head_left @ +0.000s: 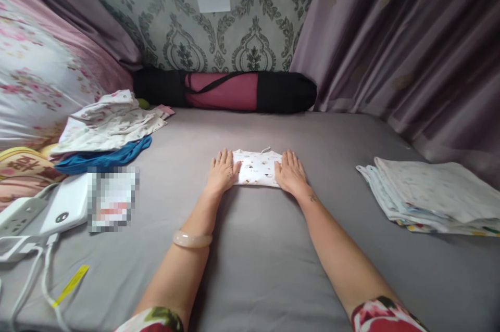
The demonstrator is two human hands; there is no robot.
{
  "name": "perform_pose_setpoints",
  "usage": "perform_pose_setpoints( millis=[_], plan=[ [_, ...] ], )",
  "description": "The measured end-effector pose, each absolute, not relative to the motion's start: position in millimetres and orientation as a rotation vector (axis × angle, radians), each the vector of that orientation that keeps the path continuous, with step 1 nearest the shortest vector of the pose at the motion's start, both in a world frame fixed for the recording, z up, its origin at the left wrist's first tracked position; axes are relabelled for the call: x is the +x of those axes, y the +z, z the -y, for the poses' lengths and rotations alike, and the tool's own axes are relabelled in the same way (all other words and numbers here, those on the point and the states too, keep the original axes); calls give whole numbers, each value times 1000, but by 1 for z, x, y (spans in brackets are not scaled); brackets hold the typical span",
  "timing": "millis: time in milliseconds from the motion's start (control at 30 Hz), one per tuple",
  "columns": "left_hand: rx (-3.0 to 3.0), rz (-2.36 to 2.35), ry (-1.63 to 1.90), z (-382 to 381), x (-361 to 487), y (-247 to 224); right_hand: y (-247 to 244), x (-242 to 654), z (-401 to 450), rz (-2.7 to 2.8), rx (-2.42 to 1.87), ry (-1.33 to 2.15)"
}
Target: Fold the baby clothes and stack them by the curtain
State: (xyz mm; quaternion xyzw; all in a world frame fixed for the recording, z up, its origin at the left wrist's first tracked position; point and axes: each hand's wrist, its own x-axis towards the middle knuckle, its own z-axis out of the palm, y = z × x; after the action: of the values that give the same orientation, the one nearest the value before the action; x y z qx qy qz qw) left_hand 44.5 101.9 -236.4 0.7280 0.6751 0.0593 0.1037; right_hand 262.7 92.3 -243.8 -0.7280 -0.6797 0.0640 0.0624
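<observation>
At left, a white power strip [24, 215] sits beside a white power bank [70, 204], with rumpled clothes [113, 121] beyond. Spread flat, the person's left hand [223, 171] touches the left edge of a folded white printed cloth [258, 168], centred on the gray sheet [250, 259]; the right hand [291, 171], equally flat, touches its right edge. Folded cloths [433, 191] are stacked at far right.

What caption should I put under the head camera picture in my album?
Left hand and right hand touch opposite ends of a folded, patterned white cloth on a gray sheet.
</observation>
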Motion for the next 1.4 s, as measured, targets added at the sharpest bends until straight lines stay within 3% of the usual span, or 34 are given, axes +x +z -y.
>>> perform_pose_setpoints(
  millis=[200, 333, 433, 567, 733, 1400],
  plan=[
    [2054, -1957, 339, -108, 41, -239, -232, 260, -90, 2075, -2174, 120],
    [1898, -1949, 675, -118, 38, -242, -215, 236, -80, 2217, -1863, 3],
    [1782, -1910, 872, -124, 34, -241, -214, 216, -72, 2394, -1613, 56],
    [1668, -1925, 1015, -126, 27, -237, -225, 209, -73, 2485, -1614, 242],
    [1518, -1978, 1096, -125, 20, -230, -222, 210, -79, 2517, -1683, 327],
    [1395, -1953, 1135, -123, 17, -224, -227, 153, -99, 2564, -1662, 139]
  ],
)
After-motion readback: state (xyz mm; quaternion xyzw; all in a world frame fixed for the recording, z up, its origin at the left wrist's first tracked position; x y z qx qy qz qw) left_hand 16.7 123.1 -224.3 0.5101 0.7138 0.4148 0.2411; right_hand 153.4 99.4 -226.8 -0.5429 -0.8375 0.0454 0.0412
